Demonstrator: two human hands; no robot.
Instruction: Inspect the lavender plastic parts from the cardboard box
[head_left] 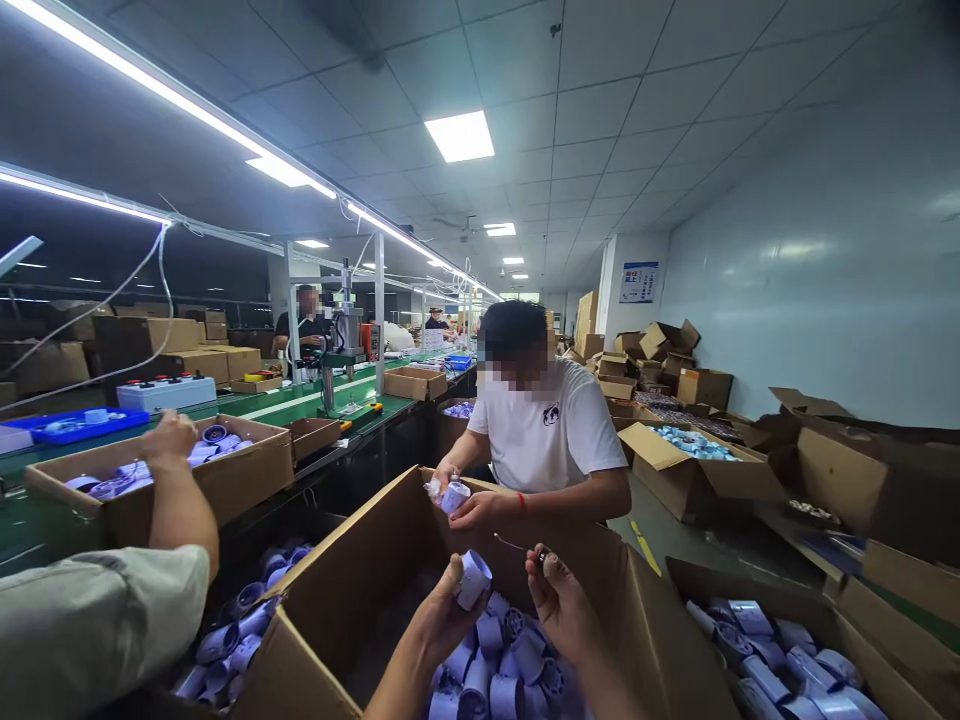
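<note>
My left hand [439,612] grips a white plastic cylindrical housing [474,580] between thumb and fingers, above an open cardboard box [352,580]. Several similar white housings [504,690] lie loose inside that box. To the right, my right hand [562,605] pinches a small dark part with a thin wire [541,556]; the wire sticks out to the left, and the part's kind is unclear. The two hands are apart. Just beyond, a co-worker's hands [480,508] hold another white housing [455,496] and some clear plastic.
Another person's arm [176,500] reaches over a carton of housings [247,480] at the left. More housings fill a box [795,650] at lower right and a container [232,650] at lower left. A green workbench [277,400] carries a press [346,340]. Cartons [697,470] stand along the right.
</note>
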